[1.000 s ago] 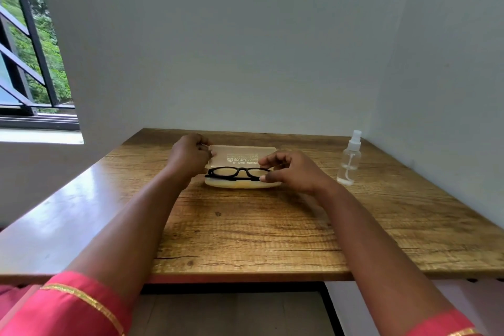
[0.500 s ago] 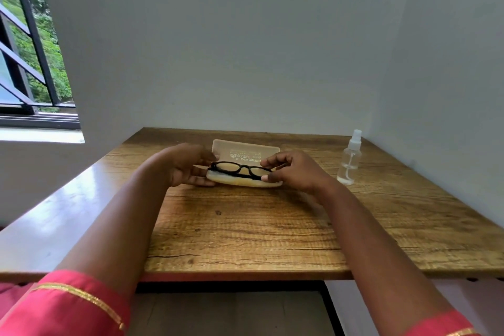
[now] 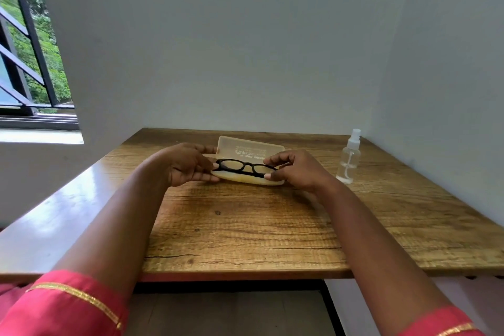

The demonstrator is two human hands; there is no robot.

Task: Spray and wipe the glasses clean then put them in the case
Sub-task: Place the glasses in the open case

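Black-framed glasses [image 3: 243, 167] lie across the open cream case [image 3: 249, 148], whose lid stands tilted back with printed lettering on it. My left hand [image 3: 188, 164] grips the left end of the glasses and the case edge. At the right end, my right hand [image 3: 293, 169] pinches the frame between thumb and fingers. The case rests on the wooden table [image 3: 245, 226] near its far middle.
A small clear spray bottle [image 3: 349, 157] stands upright on the table to the right of the case, close to the right wall. White walls close the table at the back and right. A barred window [image 3: 27, 49] is at the far left.
My left hand has opened from a fist beside the case and shifted onto the left end of the glasses. The glasses have settled lower onto the case. My right hand stays put.
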